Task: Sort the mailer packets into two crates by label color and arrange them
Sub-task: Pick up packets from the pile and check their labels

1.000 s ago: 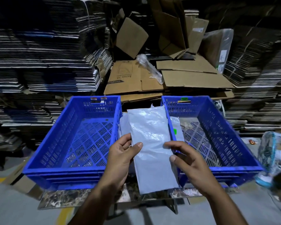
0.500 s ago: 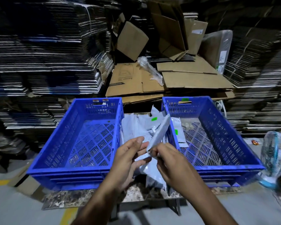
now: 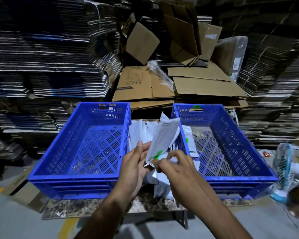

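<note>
Stacks of flattened cardboard (image 3: 47, 54) fill the background from the left edge to the right, with loose brown boxes (image 3: 178, 83) piled at upper centre and a clear plastic wrap (image 3: 160, 73) lying on them. Below, a low stone-topped table (image 3: 86, 207) stands on a grey floor and carries two blue crates side by side. Nothing shows on the mesh floor of the left crate (image 3: 79, 177), which has a red and white sticker on its far rim. A white packet (image 3: 190, 142) with a green label lies against the left wall of the right crate (image 3: 240, 178), which has a green sticker on its far rim. Between the crates sits a heap of white packets (image 3: 140, 130).

Just in front of that heap, at the centre of the frame, a packet (image 3: 162, 138) is held up tilted, its green label near its lower end. The left hand (image 3: 135, 168) grips its lower left edge with thumb and fingers. The right hand (image 3: 176, 168) pinches the lower corner with curled fingers. A small blue fan (image 3: 283, 169) stands at the lower right, blurred.
</note>
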Demonstrator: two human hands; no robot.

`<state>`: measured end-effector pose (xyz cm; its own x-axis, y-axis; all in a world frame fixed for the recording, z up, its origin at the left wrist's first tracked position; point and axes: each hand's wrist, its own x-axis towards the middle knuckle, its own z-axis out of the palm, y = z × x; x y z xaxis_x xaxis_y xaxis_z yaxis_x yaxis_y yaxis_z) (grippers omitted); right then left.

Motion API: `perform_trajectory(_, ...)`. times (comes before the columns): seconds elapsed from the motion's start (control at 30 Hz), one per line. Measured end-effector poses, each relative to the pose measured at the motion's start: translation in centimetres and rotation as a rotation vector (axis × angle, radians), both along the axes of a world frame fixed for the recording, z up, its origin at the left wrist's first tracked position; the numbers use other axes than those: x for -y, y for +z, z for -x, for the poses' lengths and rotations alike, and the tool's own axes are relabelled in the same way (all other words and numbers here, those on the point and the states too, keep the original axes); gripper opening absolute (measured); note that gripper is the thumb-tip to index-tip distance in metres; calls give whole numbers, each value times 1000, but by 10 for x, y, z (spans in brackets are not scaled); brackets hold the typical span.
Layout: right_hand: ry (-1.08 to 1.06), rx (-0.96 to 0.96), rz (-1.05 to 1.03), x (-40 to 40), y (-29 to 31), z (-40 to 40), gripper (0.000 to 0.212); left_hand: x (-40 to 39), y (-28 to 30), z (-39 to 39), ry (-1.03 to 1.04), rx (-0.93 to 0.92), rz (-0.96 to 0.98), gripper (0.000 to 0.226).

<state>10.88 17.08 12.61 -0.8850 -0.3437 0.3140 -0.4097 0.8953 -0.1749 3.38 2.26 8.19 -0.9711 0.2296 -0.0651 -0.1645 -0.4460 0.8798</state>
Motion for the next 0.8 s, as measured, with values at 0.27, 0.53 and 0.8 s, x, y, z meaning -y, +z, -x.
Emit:
perform_trajectory(0.27, 197, 191, 293, -3, -6, 3, 25, -7, 7, -6, 79, -11, -44, 30)
perform_trajectory(0.53, -118, 30, 788, -19, -22, 13, 28, 8, 15, 3, 17, 163, -285, 55)
perform_trajectory(0.8, -122, 241, 990, -26, -26, 18, 41, 11, 10, 6, 128, 21, 56, 54)
